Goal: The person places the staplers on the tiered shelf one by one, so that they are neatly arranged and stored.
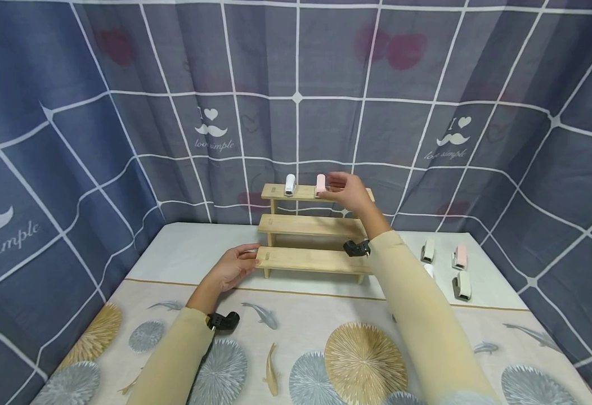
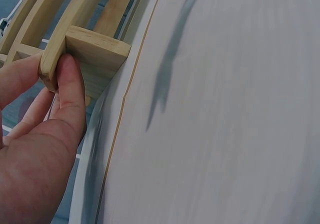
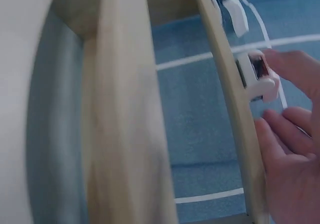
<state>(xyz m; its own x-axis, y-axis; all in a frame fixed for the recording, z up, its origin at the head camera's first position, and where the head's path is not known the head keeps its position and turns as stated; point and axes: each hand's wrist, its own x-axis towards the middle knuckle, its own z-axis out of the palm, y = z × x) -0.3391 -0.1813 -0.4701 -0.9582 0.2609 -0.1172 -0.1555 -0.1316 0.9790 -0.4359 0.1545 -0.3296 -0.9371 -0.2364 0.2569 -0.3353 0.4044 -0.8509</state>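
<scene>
A three-tier wooden display stand point(image 1: 313, 225) stands on the table. My left hand point(image 1: 232, 267) pinches the left end of its lowest shelf, thumb on one face and fingers on the other, as the left wrist view shows point(image 2: 45, 119). On the top shelf sits a small pink stapler point(image 1: 321, 184). My right hand point(image 1: 346, 191) is just right of it; in the right wrist view one fingertip touches the pink stapler point(image 3: 270, 86), while the other fingers are apart from it, beside the shelf edge. A white stapler point(image 1: 290, 184) sits farther left on the top shelf.
Several more small staplers lie on the table to the right, among them a pink one point(image 1: 459, 257) and a cream one point(image 1: 462, 285). A white one point(image 1: 429, 270) is partly hidden by my right sleeve. A checked curtain point(image 1: 265, 129) hangs behind the stand.
</scene>
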